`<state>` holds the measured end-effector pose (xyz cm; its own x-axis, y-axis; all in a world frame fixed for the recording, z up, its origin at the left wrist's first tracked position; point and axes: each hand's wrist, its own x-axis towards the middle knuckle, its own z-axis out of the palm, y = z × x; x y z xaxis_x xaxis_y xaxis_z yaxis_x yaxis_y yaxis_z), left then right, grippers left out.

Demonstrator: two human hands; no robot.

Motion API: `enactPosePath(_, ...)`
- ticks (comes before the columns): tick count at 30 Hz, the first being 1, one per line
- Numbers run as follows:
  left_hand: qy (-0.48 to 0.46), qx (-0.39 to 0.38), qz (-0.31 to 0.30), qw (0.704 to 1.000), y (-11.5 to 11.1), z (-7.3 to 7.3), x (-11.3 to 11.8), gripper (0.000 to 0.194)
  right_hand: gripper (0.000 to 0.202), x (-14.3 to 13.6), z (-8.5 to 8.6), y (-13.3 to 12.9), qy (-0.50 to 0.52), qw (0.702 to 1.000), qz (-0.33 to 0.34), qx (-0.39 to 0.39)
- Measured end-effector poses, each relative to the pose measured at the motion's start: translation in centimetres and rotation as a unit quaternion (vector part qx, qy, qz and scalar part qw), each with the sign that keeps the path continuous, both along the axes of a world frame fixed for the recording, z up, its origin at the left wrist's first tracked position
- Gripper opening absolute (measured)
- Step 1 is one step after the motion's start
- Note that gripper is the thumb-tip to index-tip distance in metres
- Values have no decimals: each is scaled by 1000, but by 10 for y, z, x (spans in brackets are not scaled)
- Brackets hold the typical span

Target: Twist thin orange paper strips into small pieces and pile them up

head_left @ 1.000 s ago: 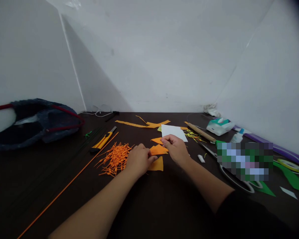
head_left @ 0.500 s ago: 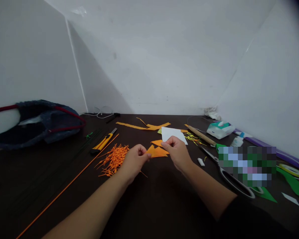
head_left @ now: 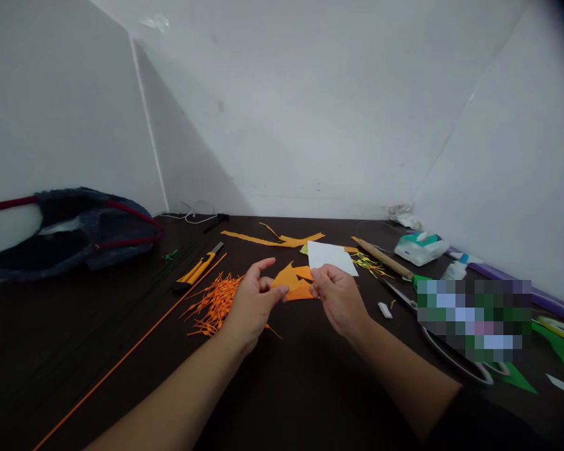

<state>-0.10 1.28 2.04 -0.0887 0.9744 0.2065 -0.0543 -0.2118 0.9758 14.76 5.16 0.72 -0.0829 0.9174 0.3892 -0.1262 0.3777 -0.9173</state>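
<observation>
Between the thumb and fingers of my left hand (head_left: 254, 297) is an orange piece of crepe paper (head_left: 284, 277) with a pointed top; the index finger is raised off it. My right hand (head_left: 336, 294) is closed in a pinch just to the right, beside other orange paper pieces (head_left: 305, 291). What its fingertips hold is hidden. A white paper square (head_left: 331, 257) lies just beyond the right hand. Left of my left hand is a pile of thin orange paper stems (head_left: 216, 304) with thicker middles.
A yellow utility knife (head_left: 200, 269) and a long orange stick (head_left: 131, 351) lie left. Orange strips (head_left: 249, 239) lie at the back. On the right are scissors (head_left: 444, 351), a wooden stick (head_left: 385, 258), a glue bottle (head_left: 455, 268) and a tissue pack (head_left: 420, 248). A denim bag (head_left: 98, 219) stands far left.
My left index finger has lifted away from the thumb, and the orange paper in that hand has shifted slightly left. My right hand has turned a little, still pinched. The view has shifted slightly.
</observation>
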Motion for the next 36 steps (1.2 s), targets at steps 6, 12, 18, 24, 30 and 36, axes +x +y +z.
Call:
enactPosePath(6, 130, 19, 81, 988, 1, -1, -2, 47, 11, -9, -3, -6, -13, 998, 16, -65)
enactPosePath(12, 141, 32, 76, 987, 2, -6, -2, 45, 14, -17, -1, -9, -51, 997, -6, -62)
enactPosePath(18, -12, -87, -83, 993, 2, -5, -9, 31, 11, -4, 5, -7, -224, 974, 30, 35)
enactPosePath(24, -79, -117, -121, 983, 5, -9, -10, 17, 5, 2, 0, 3, -249, 961, 48, 110)
enactPosePath(30, -92, -73, -3, 993, 3, -9, -3, 18, 20, 2, 1, 3, -182, 974, -13, 135)
enactPosePath(36, -43, -44, 30, 998, 3, -10, -2, 20, 15, -7, 2, -7, -135, 986, 6, 97)
